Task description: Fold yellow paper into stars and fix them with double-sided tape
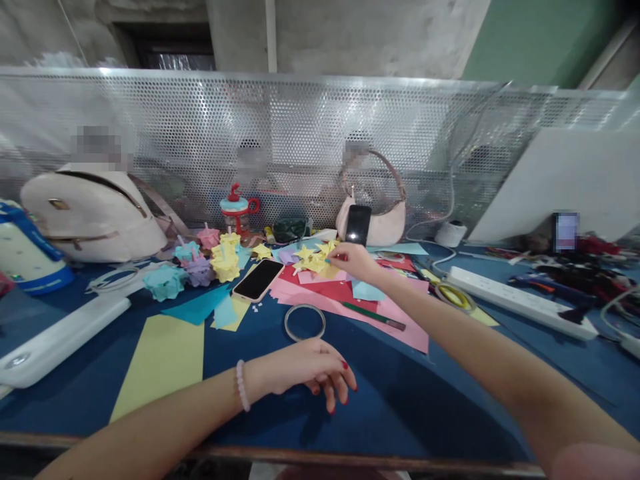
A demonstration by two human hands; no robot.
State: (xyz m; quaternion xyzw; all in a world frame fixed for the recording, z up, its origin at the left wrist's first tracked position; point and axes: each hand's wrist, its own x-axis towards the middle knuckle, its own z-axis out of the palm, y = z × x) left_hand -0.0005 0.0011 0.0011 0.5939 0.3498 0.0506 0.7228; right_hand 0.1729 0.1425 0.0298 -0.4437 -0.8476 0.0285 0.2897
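Observation:
My right hand (354,261) reaches out to a pile of yellow folded paper stars (311,260). Its thumb and fingers are pinched together at the pile's right edge; what lies between them is too small to make out. Lower down, my left hand (317,373) hovers over the blue tabletop, palm down. Its fingers are loosely bent and apart, holding nothing. A grey ring-shaped roll (305,323) lies just beyond it. Pink sheets (400,333) and a red sheet (333,289) spread under the stars, with a green-and-brown stick-like tool (375,316) on top.
To the left are a phone (259,279), yellow paper (163,360), paper flower clusters (165,283), a backpack (95,213) and a white device (65,340). Behind stand a red-handled cup (235,217), a handbag (385,227) and an upright phone (358,225). A power strip (520,300) lies right.

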